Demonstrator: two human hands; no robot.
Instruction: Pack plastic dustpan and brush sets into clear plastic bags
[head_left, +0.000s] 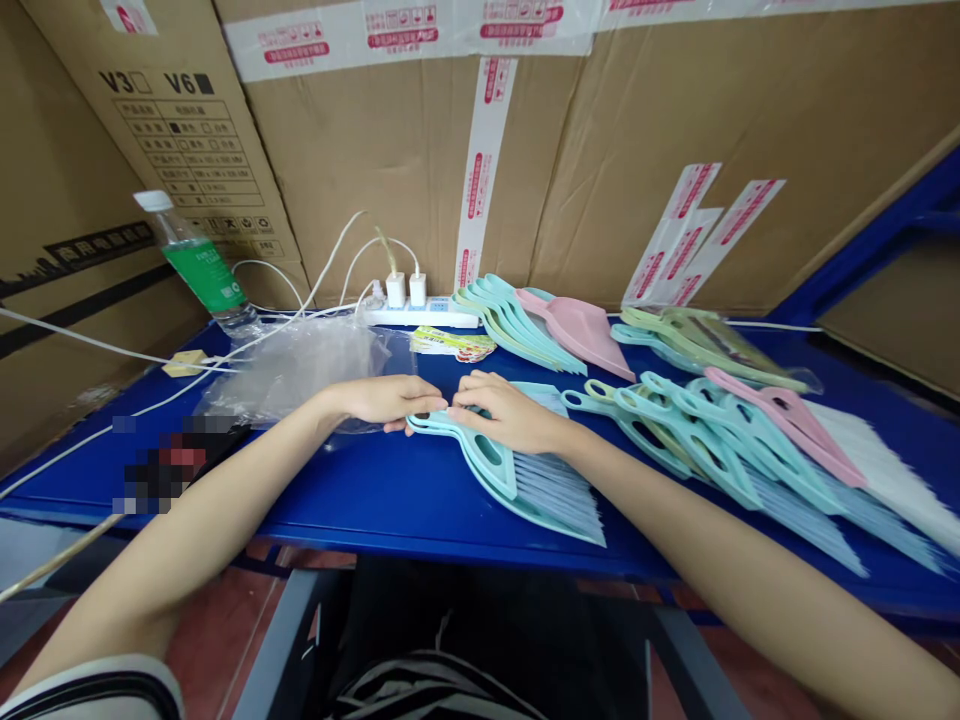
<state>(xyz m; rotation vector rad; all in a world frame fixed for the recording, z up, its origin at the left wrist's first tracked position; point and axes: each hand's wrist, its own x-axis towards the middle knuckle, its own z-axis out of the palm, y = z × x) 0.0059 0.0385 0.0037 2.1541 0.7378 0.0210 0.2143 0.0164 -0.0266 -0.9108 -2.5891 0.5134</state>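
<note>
A light teal hand brush (555, 490) lies on a matching teal dustpan (471, 462) near the front edge of the blue table. My left hand (390, 398) pinches the handle end of the set, its fingers closed there. My right hand (506, 410) is curled over the handles from the other side, fingertips close to my left hand. What lies between the fingertips is too small to make out. To the right rest several teal brushes (694, 440) and a pink brush (787, 415) with white bristles.
Behind are stacked dustpans (517, 325), a pink dustpan (589, 330), cards (454, 344) and a white power strip (424, 314). Clear plastic bags (300, 365), cables and a green-labelled bottle (202, 272) are at left. Cardboard (390, 150) walls the back.
</note>
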